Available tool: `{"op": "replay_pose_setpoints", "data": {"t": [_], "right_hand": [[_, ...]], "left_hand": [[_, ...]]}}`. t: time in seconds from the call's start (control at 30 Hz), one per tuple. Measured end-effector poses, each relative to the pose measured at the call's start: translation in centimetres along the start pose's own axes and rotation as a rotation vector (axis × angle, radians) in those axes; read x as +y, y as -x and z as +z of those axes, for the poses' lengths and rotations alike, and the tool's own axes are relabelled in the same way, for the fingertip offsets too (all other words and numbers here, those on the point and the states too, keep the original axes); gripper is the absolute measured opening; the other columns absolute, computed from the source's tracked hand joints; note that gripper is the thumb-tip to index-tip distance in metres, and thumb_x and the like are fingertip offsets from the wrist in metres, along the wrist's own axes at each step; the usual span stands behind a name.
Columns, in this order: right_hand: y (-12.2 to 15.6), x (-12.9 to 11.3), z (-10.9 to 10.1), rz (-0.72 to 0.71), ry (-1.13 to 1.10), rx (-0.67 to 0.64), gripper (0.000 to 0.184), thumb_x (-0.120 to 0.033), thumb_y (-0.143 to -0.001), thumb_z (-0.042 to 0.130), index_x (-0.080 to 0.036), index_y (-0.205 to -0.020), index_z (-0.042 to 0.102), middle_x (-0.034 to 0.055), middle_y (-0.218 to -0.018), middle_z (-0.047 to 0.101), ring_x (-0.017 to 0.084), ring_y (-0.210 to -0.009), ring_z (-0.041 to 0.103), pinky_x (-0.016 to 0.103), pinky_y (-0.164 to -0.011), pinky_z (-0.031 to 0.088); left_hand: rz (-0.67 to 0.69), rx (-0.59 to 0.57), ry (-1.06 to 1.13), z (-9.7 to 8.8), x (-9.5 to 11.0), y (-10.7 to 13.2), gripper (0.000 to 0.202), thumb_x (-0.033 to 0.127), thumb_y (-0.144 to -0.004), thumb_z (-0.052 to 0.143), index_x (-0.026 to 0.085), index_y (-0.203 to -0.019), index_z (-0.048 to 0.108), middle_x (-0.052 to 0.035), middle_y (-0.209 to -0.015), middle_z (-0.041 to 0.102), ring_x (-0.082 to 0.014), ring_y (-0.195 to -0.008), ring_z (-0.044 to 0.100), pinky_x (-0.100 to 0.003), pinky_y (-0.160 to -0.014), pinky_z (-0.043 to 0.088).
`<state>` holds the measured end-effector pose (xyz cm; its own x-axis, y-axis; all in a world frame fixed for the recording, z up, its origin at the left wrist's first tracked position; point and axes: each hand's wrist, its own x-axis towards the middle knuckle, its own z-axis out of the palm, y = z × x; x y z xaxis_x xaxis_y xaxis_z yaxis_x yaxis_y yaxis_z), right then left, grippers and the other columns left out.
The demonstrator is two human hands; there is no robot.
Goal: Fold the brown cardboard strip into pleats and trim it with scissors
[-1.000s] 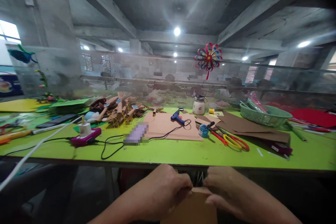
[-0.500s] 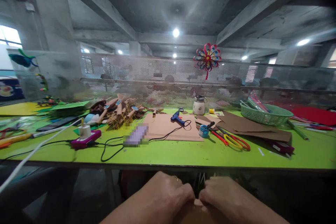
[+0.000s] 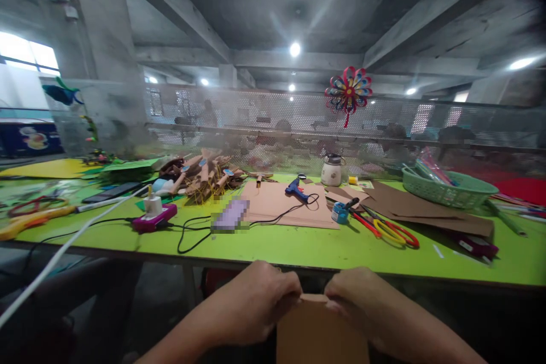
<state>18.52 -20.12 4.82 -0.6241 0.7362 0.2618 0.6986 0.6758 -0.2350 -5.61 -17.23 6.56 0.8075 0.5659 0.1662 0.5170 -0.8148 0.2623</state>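
Note:
A brown cardboard sheet (image 3: 322, 333) hangs below the table's front edge, its top edge bent over between my two hands. My left hand (image 3: 267, 298) is closed on the left part of that edge, thumb and fingers pinching it. On the right part, my right hand (image 3: 360, 298) pinches the same edge with curled fingers. The lower end of the cardboard runs out of view at the bottom. Beyond my hands, a blue glue gun (image 3: 297, 190) lies on flat cardboard sheets (image 3: 273, 207) on the green table (image 3: 256, 245).
Scissors (image 3: 396, 233), a blue jar (image 3: 340, 213) and a green basket (image 3: 450, 187) stand to the right. Left are a purple power strip (image 3: 156, 219) with cables, a blurred-out lilac object (image 3: 230, 215) and a pile of rolled cardboard pieces (image 3: 205, 176). A white bottle (image 3: 333, 172) stands behind.
Both hands have risen slightly and moved a little apart, bringing more of the cardboard into view. The head view has shifted, so the table's things appear further right.

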Motion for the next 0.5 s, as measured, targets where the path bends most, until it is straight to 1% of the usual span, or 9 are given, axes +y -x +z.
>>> {"op": "replay_pose_setpoints", "data": {"t": [0.1,0.2,0.3,0.4,0.5], "right_hand": [[-0.8,1.1,-0.3,0.038,-0.079,-0.018,0.027,-0.027,-0.095,0.041,-0.017,-0.079,0.061,0.0007,-0.069,0.063,0.009,-0.058,0.053,0.02,-0.053,0.03],[-1.9,2.4,-0.5,0.056,-0.137,-0.028,0.027,-0.03,-0.095,0.041,-0.016,-0.089,0.064,0.004,-0.076,0.066,0.011,-0.065,0.057,0.02,-0.057,0.033],[-2.7,4.0,-0.5,0.066,-0.154,-0.032,0.028,-0.03,-0.094,0.043,-0.014,-0.091,0.065,0.0047,-0.075,0.067,0.012,-0.065,0.056,0.02,-0.058,0.034],[-3.1,5.6,-0.3,0.074,-0.169,-0.046,0.027,-0.03,-0.092,0.045,-0.013,-0.09,0.067,0.0038,-0.072,0.065,0.011,-0.062,0.053,0.02,-0.056,0.034],[-3.5,7.2,-0.3,0.088,-0.244,-0.089,0.029,-0.032,-0.091,0.047,-0.012,-0.092,0.068,0.0043,-0.077,0.066,0.012,-0.065,0.054,0.02,-0.057,0.036]], "left_hand": [[-0.014,-0.012,0.08,0.3,-1.6,-1.4,0.018,0.023,-0.091,0.043,0.019,-0.091,0.06,-0.0019,-0.077,0.066,-0.0121,-0.066,0.055,-0.02,-0.057,0.033],[-0.016,-0.034,0.182,0.4,-3.2,-3.3,0.024,0.029,-0.093,0.044,0.017,-0.096,0.065,-0.0036,-0.085,0.068,-0.0128,-0.071,0.057,-0.02,-0.063,0.036],[0.008,-0.005,0.21,0.5,-4.2,-5.1,0.027,0.032,-0.09,0.049,0.015,-0.091,0.07,-0.0051,-0.086,0.065,-0.0145,-0.078,0.056,-0.021,-0.069,0.037],[0.027,0.001,0.247,1.0,-5.0,-6.5,0.027,0.033,-0.088,0.052,0.016,-0.091,0.072,-0.0035,-0.079,0.059,-0.0143,-0.076,0.053,-0.021,-0.066,0.037],[-0.035,0.0,0.386,1.7,-5.9,-7.6,0.027,0.033,-0.084,0.055,0.014,-0.095,0.071,-0.0024,-0.077,0.059,-0.0136,-0.073,0.052,-0.021,-0.063,0.036]]}}
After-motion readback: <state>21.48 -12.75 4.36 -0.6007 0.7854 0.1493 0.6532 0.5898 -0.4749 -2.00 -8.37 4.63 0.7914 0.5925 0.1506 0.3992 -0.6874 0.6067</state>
